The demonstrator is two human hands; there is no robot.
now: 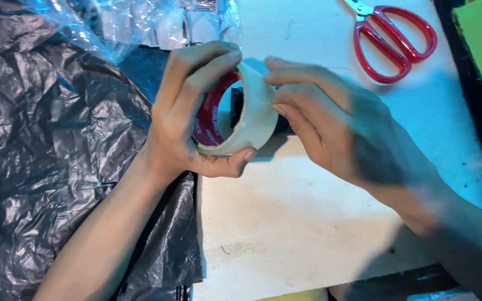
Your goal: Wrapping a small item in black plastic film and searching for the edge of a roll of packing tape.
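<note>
The left hand [188,117] is gripping a roll of tape [241,114] above the white table [285,223] — fingers wrapped around its rim. The right hand [330,125] is pinching at the outer edge. It looks light, stiff, sticky — best held by the rim. Red scissors [394,39] are lying well apart, black plastic sheet [46,156] alongside.

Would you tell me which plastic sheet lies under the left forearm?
The crinkled black plastic sheet; the other, clear plastic, lies beyond the left hand.
</note>
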